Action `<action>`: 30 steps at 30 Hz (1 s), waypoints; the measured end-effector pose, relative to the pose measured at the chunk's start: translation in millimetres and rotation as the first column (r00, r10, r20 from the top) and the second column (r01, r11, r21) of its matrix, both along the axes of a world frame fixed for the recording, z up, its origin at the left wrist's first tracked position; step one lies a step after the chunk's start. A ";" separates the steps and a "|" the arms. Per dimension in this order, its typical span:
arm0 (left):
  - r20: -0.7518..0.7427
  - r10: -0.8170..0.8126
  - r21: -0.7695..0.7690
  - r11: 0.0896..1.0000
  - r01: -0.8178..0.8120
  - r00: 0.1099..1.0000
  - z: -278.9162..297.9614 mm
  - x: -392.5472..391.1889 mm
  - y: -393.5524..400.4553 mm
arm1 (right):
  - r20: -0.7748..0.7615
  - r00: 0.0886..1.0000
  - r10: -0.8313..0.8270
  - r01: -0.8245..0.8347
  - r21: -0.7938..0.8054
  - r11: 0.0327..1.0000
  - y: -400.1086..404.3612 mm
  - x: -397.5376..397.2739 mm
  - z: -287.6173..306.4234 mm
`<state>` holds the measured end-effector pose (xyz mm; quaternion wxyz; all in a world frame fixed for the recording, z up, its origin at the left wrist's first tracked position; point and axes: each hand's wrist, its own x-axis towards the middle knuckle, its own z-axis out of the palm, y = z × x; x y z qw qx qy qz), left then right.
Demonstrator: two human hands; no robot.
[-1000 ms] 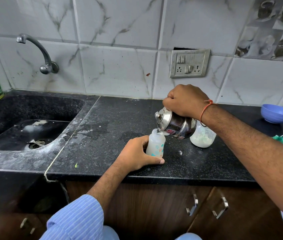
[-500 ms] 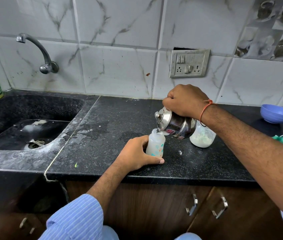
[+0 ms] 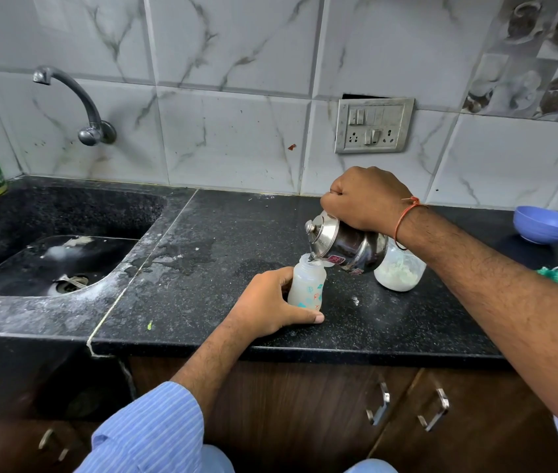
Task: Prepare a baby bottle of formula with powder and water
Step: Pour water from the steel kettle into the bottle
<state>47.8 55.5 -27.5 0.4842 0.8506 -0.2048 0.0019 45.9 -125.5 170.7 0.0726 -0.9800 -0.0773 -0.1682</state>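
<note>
Pouring now: your right hand (image 3: 366, 199) has its grip wrapped tight around the handle of the steel kettle (image 3: 347, 245), tipped so the spout sits right over the open neck of the baby bottle (image 3: 306, 285), which stands on the black counter (image 3: 202, 268) with your left hand (image 3: 270, 302) curled around its side. That neck is narrow, so tip too steeply and I'd expect water to sheet over the rim onto your fingers. Loosen the left-hand hold and the light bottle could topple toward the powder jar (image 3: 399, 273) just behind.
</note>
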 end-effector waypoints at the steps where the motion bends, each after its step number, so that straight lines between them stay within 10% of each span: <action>1: -0.001 0.001 0.001 1.000 -0.001 1.000 0.1 0.0 0.0 | -0.001 1.000 0.000 0.000 0.001 1.000 0.1 0.2 0.0; 30: 0.020 0.014 0.022 1.000 -0.014 1.000 0.2 -0.2 0.1 | 0.001 1.000 -0.009 0.009 0.007 1.000 -2.2 -0.2 -0.4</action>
